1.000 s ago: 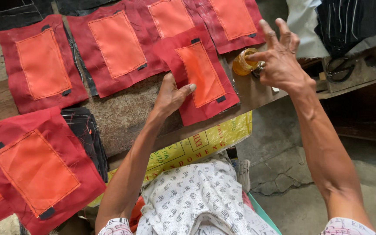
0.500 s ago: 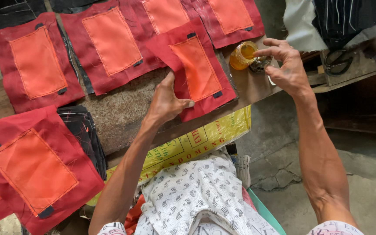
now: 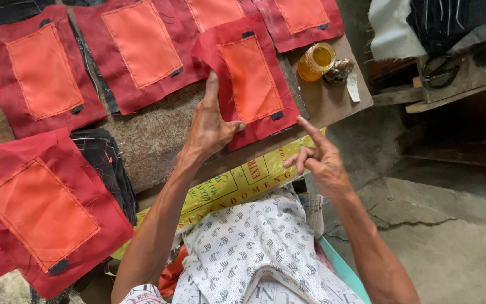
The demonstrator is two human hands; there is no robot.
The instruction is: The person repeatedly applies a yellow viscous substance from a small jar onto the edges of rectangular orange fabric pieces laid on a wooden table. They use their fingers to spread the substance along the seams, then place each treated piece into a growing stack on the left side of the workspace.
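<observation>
1. The left hand (image 3: 209, 126) lies spread and flat on the left edge of a red cloth piece (image 3: 251, 79) with an orange patch, which rests at the bench (image 3: 333, 104) front edge.
2. The right hand (image 3: 319, 160) hovers just off that edge, forefinger out, holding nothing.
3. Risk: the piece overhangs and could slide off; a careless reach might tip the amber jar (image 3: 316, 60) nearby.

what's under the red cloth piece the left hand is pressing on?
The red cloth piece lies on the worn wooden table, its top edge overlapping a neighbouring red piece. The left hand presses its left edge. Anything directly beneath it is covered.
</observation>
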